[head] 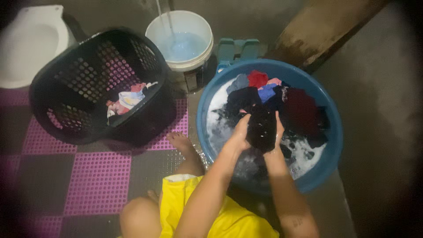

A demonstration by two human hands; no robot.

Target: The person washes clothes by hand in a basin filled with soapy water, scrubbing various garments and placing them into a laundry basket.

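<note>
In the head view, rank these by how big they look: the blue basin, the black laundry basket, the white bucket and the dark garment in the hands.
1. blue basin and black laundry basket: they look about alike; the basket lies tilted, so I will not rank them.
2. white bucket.
3. dark garment, held between the left hand and right hand.

Black garment (pixel 261 127); blue basin (pixel 328 103); black basket (pixel 66 79)

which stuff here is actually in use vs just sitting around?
In use:
- left hand and right hand, both pressed on the dark garment
- blue basin with sudsy water
- soaking clothes in it

Sitting around:
- black laundry basket, a few clothes inside
- white bucket of water
- purple floor mat
- teal stool
</note>
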